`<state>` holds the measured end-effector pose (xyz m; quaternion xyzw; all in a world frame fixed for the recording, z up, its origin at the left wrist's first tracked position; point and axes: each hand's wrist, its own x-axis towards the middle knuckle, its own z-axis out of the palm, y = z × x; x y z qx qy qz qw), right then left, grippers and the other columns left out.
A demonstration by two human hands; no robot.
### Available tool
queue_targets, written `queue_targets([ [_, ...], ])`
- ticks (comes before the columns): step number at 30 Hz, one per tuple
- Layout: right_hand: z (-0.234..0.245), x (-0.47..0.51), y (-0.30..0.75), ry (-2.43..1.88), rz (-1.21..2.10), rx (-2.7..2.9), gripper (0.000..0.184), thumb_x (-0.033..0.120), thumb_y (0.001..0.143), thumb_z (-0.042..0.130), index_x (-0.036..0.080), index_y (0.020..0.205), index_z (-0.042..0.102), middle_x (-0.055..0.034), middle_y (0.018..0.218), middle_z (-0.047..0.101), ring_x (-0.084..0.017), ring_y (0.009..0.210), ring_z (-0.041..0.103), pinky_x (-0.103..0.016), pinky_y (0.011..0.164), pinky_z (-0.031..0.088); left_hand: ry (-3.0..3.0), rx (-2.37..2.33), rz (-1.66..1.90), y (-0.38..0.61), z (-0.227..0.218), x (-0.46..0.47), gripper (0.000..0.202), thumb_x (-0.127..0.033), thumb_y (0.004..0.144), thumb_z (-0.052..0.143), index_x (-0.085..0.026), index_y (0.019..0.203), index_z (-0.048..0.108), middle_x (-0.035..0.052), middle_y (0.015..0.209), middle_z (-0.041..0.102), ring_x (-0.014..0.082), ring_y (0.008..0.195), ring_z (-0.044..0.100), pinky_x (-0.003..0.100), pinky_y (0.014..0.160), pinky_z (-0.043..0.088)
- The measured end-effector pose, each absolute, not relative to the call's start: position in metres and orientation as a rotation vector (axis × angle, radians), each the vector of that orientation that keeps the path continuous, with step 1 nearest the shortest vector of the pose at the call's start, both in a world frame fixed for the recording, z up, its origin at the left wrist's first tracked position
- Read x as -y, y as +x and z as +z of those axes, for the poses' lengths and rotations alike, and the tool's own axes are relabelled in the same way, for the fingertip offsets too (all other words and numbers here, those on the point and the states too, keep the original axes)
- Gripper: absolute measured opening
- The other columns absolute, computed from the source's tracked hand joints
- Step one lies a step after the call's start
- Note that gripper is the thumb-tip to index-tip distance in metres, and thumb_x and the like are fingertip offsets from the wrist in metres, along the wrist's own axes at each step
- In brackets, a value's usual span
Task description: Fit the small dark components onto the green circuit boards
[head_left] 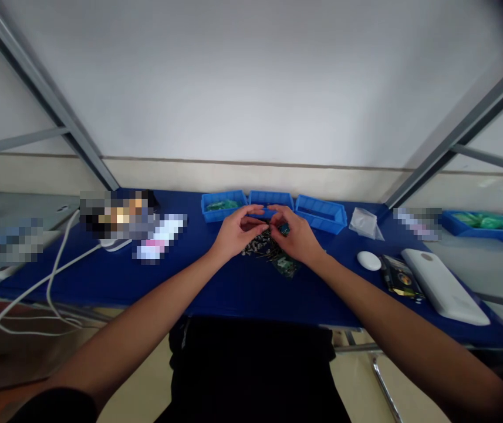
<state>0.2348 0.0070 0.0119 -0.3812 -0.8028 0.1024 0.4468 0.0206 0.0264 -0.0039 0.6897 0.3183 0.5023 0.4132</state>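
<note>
My left hand point(237, 230) and my right hand point(296, 234) meet above a heap of small metal screws point(260, 247) on the blue tabletop point(233, 294). Thumb and fingers of both hands are pinched toward each other, nearly touching. Whatever lies between the fingertips is too small to make out. A small greenish clear bag point(287, 268) lies at the near right of the heap, below my right hand. Part of the heap is hidden by the hands. Just beyond them stand a left blue bin point(212, 216) with green plastic inside, a middle blue bin point(271, 197) and a right blue bin point(333, 225).
On the right lie a clear plastic bag point(363, 223), a white round case point(369, 261), a black packet point(401, 276) and a white oblong device point(445, 286). White cables point(53, 273) hang over the left edge. Metal posts point(88, 141) frame the table before a wall.
</note>
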Motion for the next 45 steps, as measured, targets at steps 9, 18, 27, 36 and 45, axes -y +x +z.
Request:
queue_targets([
  [9, 0.007, -0.010, 0.238, -0.938, 0.153, 1.927, 0.012, 0.022, 0.101, 0.065, 0.025, 0.111, 0.070, -0.0052, 0.104, 0.077, -0.023, 0.093, 0.074, -0.040, 0.088, 0.061, 1.858, -0.757, 1.151, 0.020, -0.009, -0.025, 0.037, -0.037, 0.106, 0.063, -0.024, 0.140, 0.068, 0.0071, 0.113, 0.082, 0.0216, 0.101, 0.080, 0.041, 0.100, 0.064],
  [18, 0.005, -0.010, 0.235, -0.878, 0.227, 1.983, 0.011, 0.025, 0.097, 0.073, 0.026, 0.108, 0.075, -0.0050, 0.100, 0.073, -0.022, 0.088, 0.073, -0.041, 0.083, 0.064, 1.996, -0.873, 1.240, 0.020, -0.005, -0.027, 0.026, -0.034, 0.104, 0.064, -0.024, 0.123, 0.079, 0.0070, 0.122, 0.081, 0.0246, 0.111, 0.079, 0.044, 0.099, 0.065],
  [27, 0.014, -0.004, 0.234, -0.888, 0.202, 1.980, 0.013, 0.023, 0.101, 0.065, 0.025, 0.111, 0.073, -0.0048, 0.098, 0.072, -0.021, 0.088, 0.072, -0.039, 0.083, 0.062, 1.821, -1.034, 1.331, 0.014, -0.011, -0.035, 0.013, -0.024, 0.094, 0.071, -0.019, 0.105, 0.076, 0.0082, 0.108, 0.082, 0.0227, 0.093, 0.081, 0.040, 0.089, 0.067],
  [36, 0.011, -0.007, 0.234, -0.888, 0.159, 1.978, 0.016, 0.023, 0.101, 0.064, 0.026, 0.115, 0.072, -0.0086, 0.112, 0.072, -0.025, 0.102, 0.072, -0.043, 0.092, 0.062, 1.993, -1.075, 1.210, 0.014, -0.008, -0.033, 0.014, -0.020, 0.093, 0.072, -0.025, 0.100, 0.082, 0.0019, 0.107, 0.084, 0.0219, 0.096, 0.080, 0.041, 0.094, 0.064],
  [45, 0.001, -0.013, 0.236, -0.980, 0.218, 2.000, 0.006, 0.020, 0.096, 0.069, 0.025, 0.099, 0.069, -0.0030, 0.096, 0.078, -0.024, 0.091, 0.075, -0.040, 0.084, 0.060, 1.865, -0.931, 1.247, 0.020, -0.002, -0.023, 0.020, -0.035, 0.094, 0.079, -0.023, 0.108, 0.070, 0.0055, 0.105, 0.084, 0.0224, 0.099, 0.081, 0.043, 0.100, 0.063],
])
